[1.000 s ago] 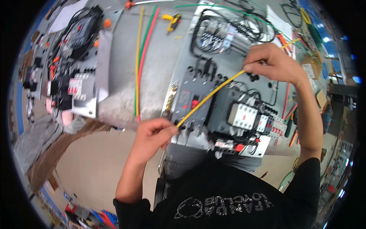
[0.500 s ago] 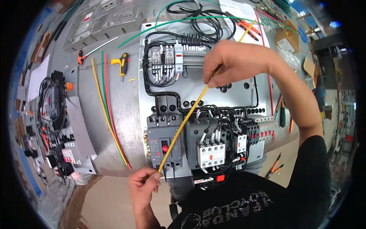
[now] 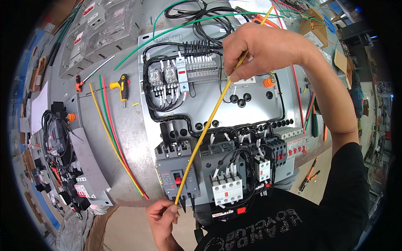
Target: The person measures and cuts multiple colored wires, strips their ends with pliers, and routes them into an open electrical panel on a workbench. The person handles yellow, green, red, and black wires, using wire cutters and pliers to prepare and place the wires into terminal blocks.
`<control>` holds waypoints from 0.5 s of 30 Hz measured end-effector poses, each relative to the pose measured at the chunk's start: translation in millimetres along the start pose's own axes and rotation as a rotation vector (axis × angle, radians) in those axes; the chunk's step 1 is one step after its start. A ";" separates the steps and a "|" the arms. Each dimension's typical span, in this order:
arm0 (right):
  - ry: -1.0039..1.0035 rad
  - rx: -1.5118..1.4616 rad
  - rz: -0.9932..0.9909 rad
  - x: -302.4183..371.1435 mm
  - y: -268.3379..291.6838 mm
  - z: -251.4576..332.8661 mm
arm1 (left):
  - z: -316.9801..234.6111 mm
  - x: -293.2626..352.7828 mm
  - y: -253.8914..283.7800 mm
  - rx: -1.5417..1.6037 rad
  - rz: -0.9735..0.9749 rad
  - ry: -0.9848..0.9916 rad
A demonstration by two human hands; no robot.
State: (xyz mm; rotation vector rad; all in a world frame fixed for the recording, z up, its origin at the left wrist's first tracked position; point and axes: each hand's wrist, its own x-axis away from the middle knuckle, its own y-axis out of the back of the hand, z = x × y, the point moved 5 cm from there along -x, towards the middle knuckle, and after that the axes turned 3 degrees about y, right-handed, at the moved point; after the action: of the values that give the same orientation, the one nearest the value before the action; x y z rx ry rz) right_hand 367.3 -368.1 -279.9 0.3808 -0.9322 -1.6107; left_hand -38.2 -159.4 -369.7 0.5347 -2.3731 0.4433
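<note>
Yellow wire: long yellow insulated wire, stretched taut on a slant across the grey metal mounting panel.
Left hand: left hand below the panel's lower edge, fingertips pinched shut on the wire's lower end.
Right hand: right hand over the panel's top, fingers closed round the wire's upper part.
Under the wire: dark grey circuit breaker, white-faced contactor beside it.
Left of panel: yellow-handled screwdriver, loose green, yellow and red wires.

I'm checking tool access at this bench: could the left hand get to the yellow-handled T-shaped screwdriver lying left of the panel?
Probably not at once. The left hand is pinching the lower end of the long yellow wire. The yellow-handled T-shaped screwdriver lies uncovered on the grey metal table, so the path looks open once the wire is released.
</note>
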 end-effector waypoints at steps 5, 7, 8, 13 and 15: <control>-0.102 -0.005 0.030 3.4 7.2 -7.5 | 0.2 -1.6 2.0 -0.076 0.026 -0.005; -0.046 -0.003 -0.043 6.9 11.2 -15.1 | -0.3 -1.1 2.1 -0.084 0.024 -0.006; -0.055 -0.002 -0.035 7.3 12.6 -18.4 | -1.2 -1.5 1.4 -0.087 0.026 -0.008; -0.055 0.020 -0.019 6.9 16.4 -21.9 | -0.2 -1.1 0.4 -0.066 0.010 -0.009; -0.041 0.025 -0.034 6.9 16.6 -22.5 | -0.2 -0.7 1.8 -0.069 0.016 -0.010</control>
State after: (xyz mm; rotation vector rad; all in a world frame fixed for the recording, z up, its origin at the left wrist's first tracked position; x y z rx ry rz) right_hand 392.1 -382.7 -280.1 0.3845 -0.9824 -1.6442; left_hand -38.4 -157.6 -370.3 0.4873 -2.3941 0.3652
